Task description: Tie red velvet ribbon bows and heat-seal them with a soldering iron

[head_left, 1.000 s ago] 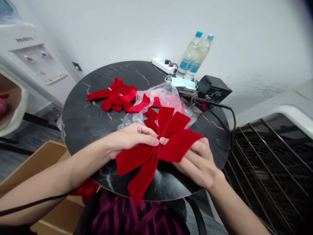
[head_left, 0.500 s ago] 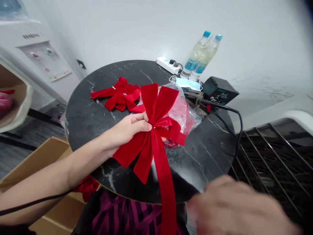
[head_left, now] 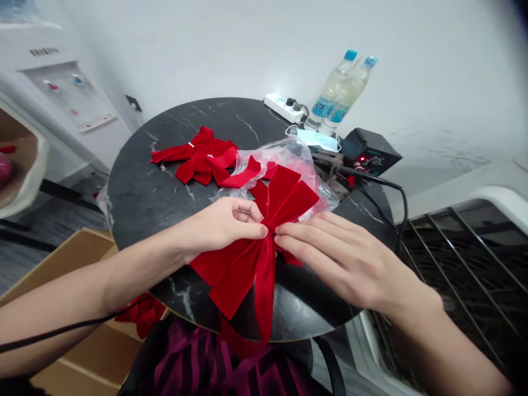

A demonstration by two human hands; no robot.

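"bow (head_left: 238,278) — where is it held?"

"above the surface (head_left: 142,187), by its near edge; its centre is pinched by the left hand (head_left: 225,224) and met by narrowed right hand (head_left: 357,264) fingertips, whose grip cannot be told."

"long axis?"

"slanted near-left to far-right."

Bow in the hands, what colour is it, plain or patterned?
The bow is plain red, with no pattern showing; best seen in the head view.

Red velvet bow (head_left: 269,253), fanned, centre pinched

Red bow (head_left: 268,259), seemingly black-striped purple cloth (head_left: 223,363)
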